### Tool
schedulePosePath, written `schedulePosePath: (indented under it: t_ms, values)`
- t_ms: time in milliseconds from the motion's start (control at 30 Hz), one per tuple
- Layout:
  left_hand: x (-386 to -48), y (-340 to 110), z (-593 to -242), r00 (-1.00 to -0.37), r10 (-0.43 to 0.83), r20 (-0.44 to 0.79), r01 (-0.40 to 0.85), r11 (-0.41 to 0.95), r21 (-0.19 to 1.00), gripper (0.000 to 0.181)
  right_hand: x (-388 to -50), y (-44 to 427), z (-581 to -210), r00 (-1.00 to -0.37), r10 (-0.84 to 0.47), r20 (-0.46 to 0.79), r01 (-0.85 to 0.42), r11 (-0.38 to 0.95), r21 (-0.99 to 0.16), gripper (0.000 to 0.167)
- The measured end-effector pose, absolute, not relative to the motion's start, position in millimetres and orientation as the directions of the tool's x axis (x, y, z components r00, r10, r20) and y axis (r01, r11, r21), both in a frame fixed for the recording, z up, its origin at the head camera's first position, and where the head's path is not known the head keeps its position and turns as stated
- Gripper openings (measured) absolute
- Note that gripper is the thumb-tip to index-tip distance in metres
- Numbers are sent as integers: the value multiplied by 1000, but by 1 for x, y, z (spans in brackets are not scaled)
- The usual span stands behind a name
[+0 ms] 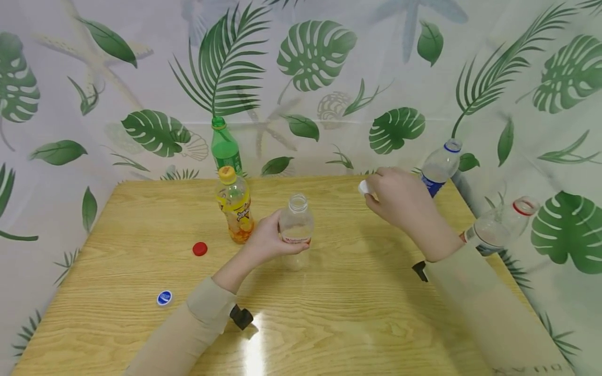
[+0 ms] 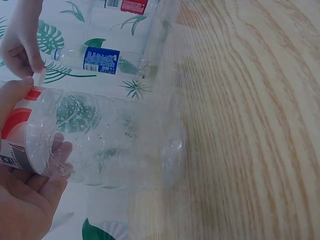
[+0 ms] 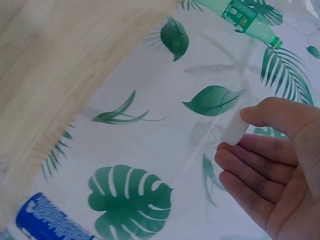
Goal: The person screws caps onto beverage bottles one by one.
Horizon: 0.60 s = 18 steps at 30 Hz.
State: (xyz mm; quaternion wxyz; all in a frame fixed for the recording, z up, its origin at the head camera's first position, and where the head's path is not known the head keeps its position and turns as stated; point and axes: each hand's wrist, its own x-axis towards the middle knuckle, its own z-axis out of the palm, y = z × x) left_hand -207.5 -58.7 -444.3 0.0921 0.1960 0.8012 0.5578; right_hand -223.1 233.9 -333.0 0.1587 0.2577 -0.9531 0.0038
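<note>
My left hand (image 1: 274, 236) grips a clear plastic bottle (image 1: 297, 219) around its label, near the middle of the table. The bottle stands upright with its mouth uncapped. In the left wrist view the fingers wrap the red and white label, and the bottle's clear lower body (image 2: 110, 135) shows. Over the table's far right part, my right hand (image 1: 400, 197) pinches a white bottle cap (image 3: 234, 129) between thumb and fingers, apart from the bottle. Beyond that hand is an uncapped clear bottle with a blue label (image 1: 431, 183).
Left of the held bottle stand an orange drink bottle (image 1: 239, 216) with a yellow cap and a green bottle (image 1: 226, 149). A red cap (image 1: 199, 249) and a blue-and-white cap (image 1: 164, 298) lie on the wooden table (image 1: 329, 324). A red-ringed clear bottle (image 1: 500, 227) is at the right edge.
</note>
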Motion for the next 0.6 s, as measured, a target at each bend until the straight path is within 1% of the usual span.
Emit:
schedulePosePath:
  t_ms: [200, 533, 600]
  values:
    - [-206, -59, -443, -907, 415, 67, 208, 304, 930, 72, -223, 217, -319, -784, -520, 340, -523, 848, 91, 11]
    - [-206, -58, -444, -911, 406, 76, 220, 320, 921, 71, -218, 194, -303, -747, -537, 393, -535, 836, 126, 11]
    - [-206, -58, -444, -912, 404, 75, 218, 321, 922, 71, -216, 190, -300, -731, -547, 407, -543, 828, 137, 11]
